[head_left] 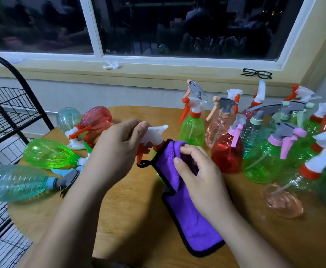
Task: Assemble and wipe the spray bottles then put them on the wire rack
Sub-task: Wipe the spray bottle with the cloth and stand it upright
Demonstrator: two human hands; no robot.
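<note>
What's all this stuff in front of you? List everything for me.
Held spray bottle: one, white head, orange trigger, mid-table, body wrapped in cloth.
Purple cloth: one, black-edged, round that bottle, trailing on table.
Lying bottles: at least four, teal, green, red, pale, table's left.
Standing bottles: many, mixed colours, table's right.
Wire rack: one, black, far left.
Table: one, wooden.
Glasses: one pair, black, windowsill.
Tissue: one, white, windowsill.
Left hand: grips the spray head.
Right hand: holds cloth against bottle.
</note>
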